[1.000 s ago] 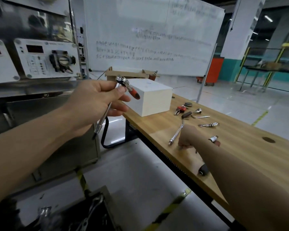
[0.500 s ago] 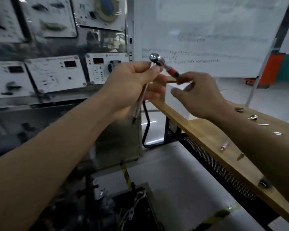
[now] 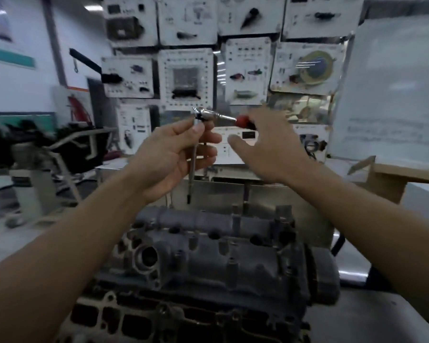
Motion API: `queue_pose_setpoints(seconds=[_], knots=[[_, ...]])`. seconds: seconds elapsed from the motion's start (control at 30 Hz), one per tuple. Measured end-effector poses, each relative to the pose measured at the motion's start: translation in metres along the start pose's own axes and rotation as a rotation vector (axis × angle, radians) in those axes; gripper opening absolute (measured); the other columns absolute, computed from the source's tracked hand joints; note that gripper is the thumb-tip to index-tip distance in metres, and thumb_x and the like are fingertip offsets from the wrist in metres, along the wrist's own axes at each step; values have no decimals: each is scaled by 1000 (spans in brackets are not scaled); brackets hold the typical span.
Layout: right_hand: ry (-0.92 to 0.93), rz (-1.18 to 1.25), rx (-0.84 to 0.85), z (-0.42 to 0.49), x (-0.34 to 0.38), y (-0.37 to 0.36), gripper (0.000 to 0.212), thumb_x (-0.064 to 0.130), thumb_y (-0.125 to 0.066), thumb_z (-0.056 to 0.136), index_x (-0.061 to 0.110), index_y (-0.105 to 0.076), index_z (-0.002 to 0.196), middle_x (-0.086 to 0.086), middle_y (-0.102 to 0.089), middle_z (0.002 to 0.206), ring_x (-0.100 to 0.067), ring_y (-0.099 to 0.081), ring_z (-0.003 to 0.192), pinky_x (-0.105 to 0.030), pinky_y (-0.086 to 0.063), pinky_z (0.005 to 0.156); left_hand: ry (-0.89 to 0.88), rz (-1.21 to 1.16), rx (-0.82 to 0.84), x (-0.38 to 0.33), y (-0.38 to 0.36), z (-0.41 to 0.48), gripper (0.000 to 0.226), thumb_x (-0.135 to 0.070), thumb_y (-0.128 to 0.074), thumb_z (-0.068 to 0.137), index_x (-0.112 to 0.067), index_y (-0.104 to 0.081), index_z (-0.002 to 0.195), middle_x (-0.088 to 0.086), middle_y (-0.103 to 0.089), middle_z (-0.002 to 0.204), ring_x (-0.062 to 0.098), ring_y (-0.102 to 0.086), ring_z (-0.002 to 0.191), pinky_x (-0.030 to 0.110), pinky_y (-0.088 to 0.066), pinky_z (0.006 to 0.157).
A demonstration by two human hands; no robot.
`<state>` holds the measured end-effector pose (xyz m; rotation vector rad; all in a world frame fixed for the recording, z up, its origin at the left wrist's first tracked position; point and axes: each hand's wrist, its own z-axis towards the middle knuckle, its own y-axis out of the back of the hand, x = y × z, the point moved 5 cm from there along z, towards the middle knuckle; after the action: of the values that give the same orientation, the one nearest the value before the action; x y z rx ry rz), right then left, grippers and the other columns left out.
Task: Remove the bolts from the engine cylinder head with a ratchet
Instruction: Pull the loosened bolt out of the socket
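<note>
Panels [image 3: 186, 80] behind; cyl. head [image 3: 221, 263] below; left hand [image 3: 169, 154] grips ratchet [image 3: 208, 113]; right hand [image 3: 265, 147] at its handle, grip unclear.

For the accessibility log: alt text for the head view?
A left hand holds a chrome ratchet with a red handle by its extension bar, above a dark grey metal engine cylinder head; the right hand, fingers spread, is beside its handle.

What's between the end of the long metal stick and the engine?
Nothing. In the head view the extension bar in the left hand ends above the cylinder head with a bare gap between.
</note>
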<state>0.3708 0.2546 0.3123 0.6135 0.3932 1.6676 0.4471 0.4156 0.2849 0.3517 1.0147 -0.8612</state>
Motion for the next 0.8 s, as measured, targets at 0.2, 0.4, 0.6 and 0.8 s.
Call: queue_pose_setpoints(seconds=[0.2, 0.4, 0.6, 0.8], knots=[[74, 81, 142, -7, 16, -68, 24, 48, -51, 100, 26, -58, 97, 7, -56, 87, -10, -51, 79, -31, -41, 68, 45, 2, -154, 38, 64, -22, 22, -24, -58, 90, -16, -78, 93, 3, -74, 86, 6, -61, 66, 22, -56, 68], [96, 14, 195, -8, 21, -87, 20, 47, -53, 100, 27, -54, 96, 7, -55, 91, -12, -50, 81, -25, -36, 66, 55, 231, -215, 54, 93, -25, 18, -17, -54, 100, -17, -72, 105, 4, -78, 96, 11, -71, 84, 20, -56, 74], [121, -11, 248, -10, 25, -94, 16, 45, -52, 100, 30, -51, 94, 9, -56, 93, -11, -51, 85, -19, -34, 64, 49, 416, -229, 59, 103, -31, 16, -15, -57, 100, -14, -73, 102, 4, -78, 94, 17, -75, 82, 23, -59, 72], [149, -19, 272, -7, 28, -98, 23, 47, -54, 99, 26, -58, 92, 13, -56, 86, -8, -52, 81, -19, -36, 64, 17, 454, -242, 59, 110, -35, 14, -13, -60, 99, -11, -72, 103, 8, -77, 91, 18, -74, 77, 24, -60, 69]])
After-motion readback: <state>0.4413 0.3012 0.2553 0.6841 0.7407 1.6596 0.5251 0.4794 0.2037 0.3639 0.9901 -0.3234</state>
